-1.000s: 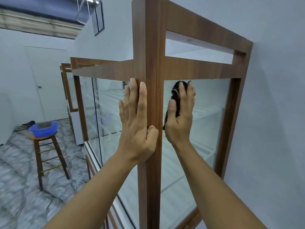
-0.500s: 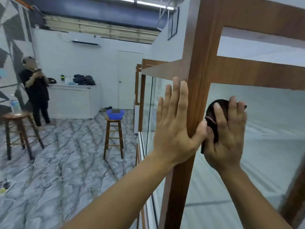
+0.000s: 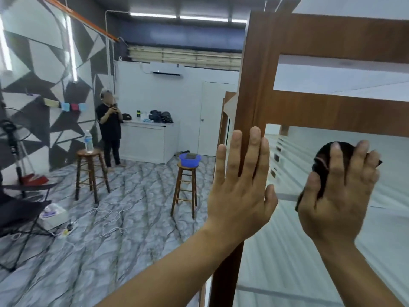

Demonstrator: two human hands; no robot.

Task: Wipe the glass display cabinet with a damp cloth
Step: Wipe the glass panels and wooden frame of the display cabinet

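Observation:
The glass display cabinet has a brown wooden frame (image 3: 254,91) and a side glass pane (image 3: 332,251) at the right. My left hand (image 3: 240,187) lies flat, fingers spread, against the cabinet's corner post. My right hand (image 3: 338,193) presses a dark cloth (image 3: 324,158) flat against the side pane just below the upper crossbar. Most of the cloth is hidden under my palm and fingers.
A blue basin (image 3: 190,160) sits on a wooden stool (image 3: 184,191) left of the cabinet. A second stool (image 3: 90,173) holds a water bottle (image 3: 89,141). A person (image 3: 110,131) in black stands by a white counter (image 3: 146,140). Cables lie on the marble floor (image 3: 106,218).
My view has swung left, bringing the room, stools and person into sight. Both hands stay on the cabinet; the right hand with the cloth has slid rightward, away from the corner post.

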